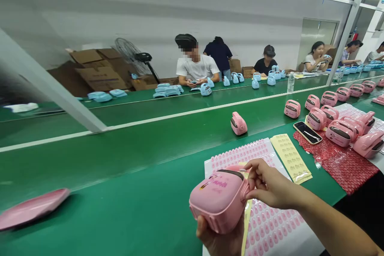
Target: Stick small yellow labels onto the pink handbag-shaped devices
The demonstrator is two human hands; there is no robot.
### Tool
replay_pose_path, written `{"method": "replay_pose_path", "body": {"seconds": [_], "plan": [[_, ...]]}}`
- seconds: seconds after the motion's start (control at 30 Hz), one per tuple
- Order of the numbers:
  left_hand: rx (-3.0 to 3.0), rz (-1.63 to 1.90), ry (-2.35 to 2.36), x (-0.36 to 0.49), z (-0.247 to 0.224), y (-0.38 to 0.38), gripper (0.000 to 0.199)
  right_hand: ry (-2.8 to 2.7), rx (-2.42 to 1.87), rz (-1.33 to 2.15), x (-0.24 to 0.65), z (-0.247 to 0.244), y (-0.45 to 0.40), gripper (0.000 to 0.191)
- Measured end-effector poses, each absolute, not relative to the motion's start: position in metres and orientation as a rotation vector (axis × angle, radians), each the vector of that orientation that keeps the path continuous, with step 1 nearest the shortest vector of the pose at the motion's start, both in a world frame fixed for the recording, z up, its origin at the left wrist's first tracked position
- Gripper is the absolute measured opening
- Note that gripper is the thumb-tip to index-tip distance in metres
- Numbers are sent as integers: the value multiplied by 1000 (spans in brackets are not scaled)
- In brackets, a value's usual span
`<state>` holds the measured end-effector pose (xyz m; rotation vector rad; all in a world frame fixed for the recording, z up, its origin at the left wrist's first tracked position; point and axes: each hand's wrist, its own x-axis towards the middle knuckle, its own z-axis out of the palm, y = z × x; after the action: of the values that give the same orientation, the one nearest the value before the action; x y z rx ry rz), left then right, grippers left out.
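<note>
My left hand [225,242] supports a pink plastic case with a carrying handle [217,202] from below, its thumb on the near side. Printed lettering and a dark strip show on the case's tilted face. My right hand [264,182] is closed in a pinch against the case's right side, close to the handle; whatever sits between those fingertips is too small to make out. Beneath both hands lies a sheet of small pink oval stickers [264,228]. A yellow sticker sheet [291,158] rests just beyond it.
Several pink cases [340,133] stand at the right, some on red bubble wrap [345,164], beside a phone [307,133]. One pink case [239,123] stands on the green belt [156,140]. A pink panel [33,210] lies left. Co-workers [196,66] sit opposite with light-blue cases.
</note>
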<state>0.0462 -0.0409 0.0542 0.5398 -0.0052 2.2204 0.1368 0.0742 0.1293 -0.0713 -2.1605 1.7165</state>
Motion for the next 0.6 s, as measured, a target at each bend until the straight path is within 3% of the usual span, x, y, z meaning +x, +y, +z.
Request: {"method": "replay_pose_path", "body": {"seconds": [0.37,0.6], "plan": [[519,2181,-112,49,59,-38,36,-1928,-102,1783,133,113,69,44],[552,2222,-20,53,57,-36,38,-1706,-366,1835,131,113,53,42]]}}
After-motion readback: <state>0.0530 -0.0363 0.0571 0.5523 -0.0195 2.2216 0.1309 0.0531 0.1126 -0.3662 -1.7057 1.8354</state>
